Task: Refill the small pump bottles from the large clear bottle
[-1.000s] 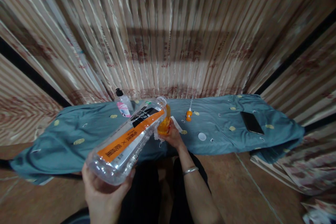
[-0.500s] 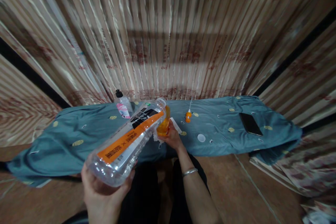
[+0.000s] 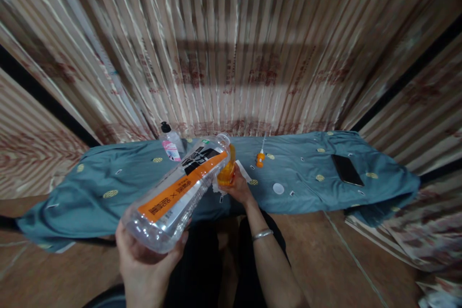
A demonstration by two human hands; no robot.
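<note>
My left hand is closed round the base of a large clear plastic bottle with an orange and white label. The bottle is tilted, its mouth up and to the right, over an orange see-through bottle. My right hand grips that orange bottle, partly hidden behind the big one. White tissue lies under and beside my right hand. Whether liquid runs between the two bottles I cannot tell. To the right lies an orange spray or pump head with a thin clear tube.
On the blue-green cloth stands a clear bottle with a black cap at the back left. A round white disc and a dark phone-like slab lie to the right. A patterned curtain hangs behind.
The view has shifted slightly. Both hands keep their holds, and the tilted clear bottle stays over the orange one with hardly any movement.
</note>
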